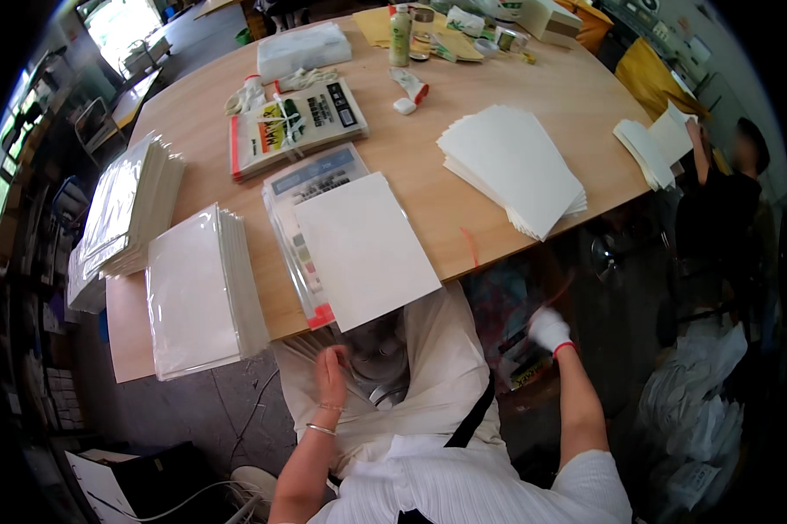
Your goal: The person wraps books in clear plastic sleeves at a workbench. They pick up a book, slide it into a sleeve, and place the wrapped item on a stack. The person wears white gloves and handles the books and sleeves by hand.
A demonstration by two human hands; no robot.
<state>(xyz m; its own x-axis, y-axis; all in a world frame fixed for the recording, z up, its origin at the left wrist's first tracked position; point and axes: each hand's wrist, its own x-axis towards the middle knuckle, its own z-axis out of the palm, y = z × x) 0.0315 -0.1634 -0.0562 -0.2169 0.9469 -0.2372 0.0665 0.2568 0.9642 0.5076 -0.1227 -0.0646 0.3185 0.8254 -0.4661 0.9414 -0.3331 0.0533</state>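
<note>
Your left hand (331,365), bare with a bracelet at the wrist, sits low in the centre of the frame, just below the worktop (498,131) edge, fingers curled against the cream apron (437,367); whether its grip holds anything cannot be told. Your right hand (548,330), in a white glove, is blurred at lower right, off the worktop, its grip unreadable. Nearest your left hand, a white sheet (363,249) lies on a clear sleeve (302,188) at centre frame. A white paper stack (516,166) lies at upper right, bagged stacks (197,293) at left.
</note>
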